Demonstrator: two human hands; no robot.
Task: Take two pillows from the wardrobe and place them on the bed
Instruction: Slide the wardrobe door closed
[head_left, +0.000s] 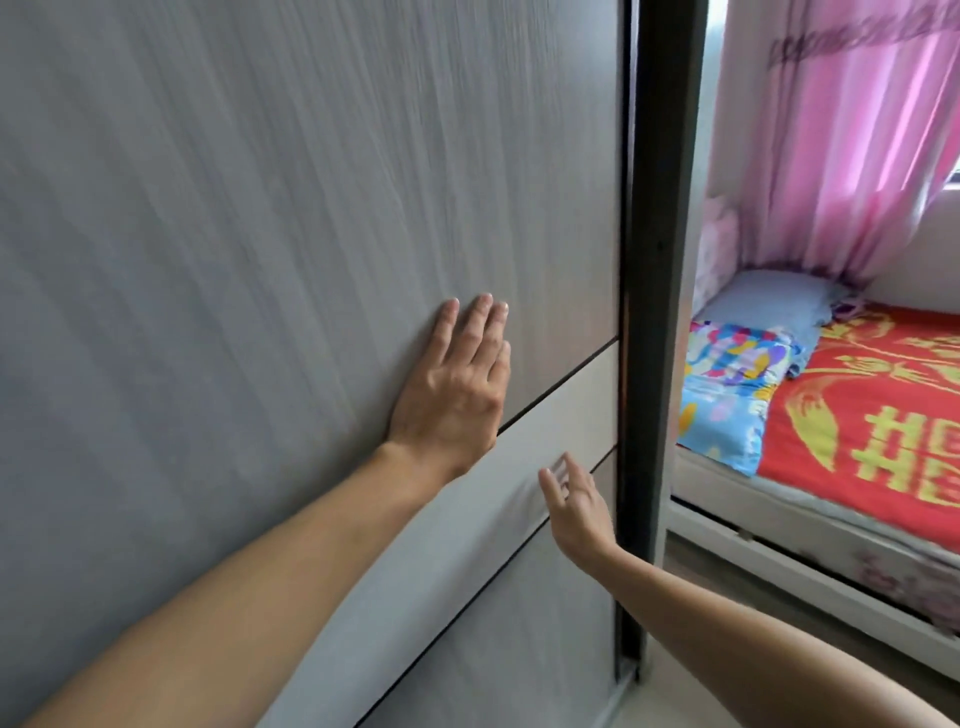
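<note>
A grey wood-grain sliding wardrobe door (260, 208) fills the left of the view, with a pale band across it. My left hand (452, 384) lies flat against the door, fingers together. My right hand (574, 506) is lower and nearer the door's dark right edge (657, 260), fingers spread, close to the pale band. The wardrobe's inside is hidden behind the door. To the right stands the bed (831, 530) with a red and yellow cover (872, 415). A multicoloured pillow (727, 384) and a light blue pillow (769, 301) lie at its head.
Pink curtains (841, 135) hang behind the bed's head. A narrow strip of pale floor (675, 696) runs between the wardrobe and the bed's white frame.
</note>
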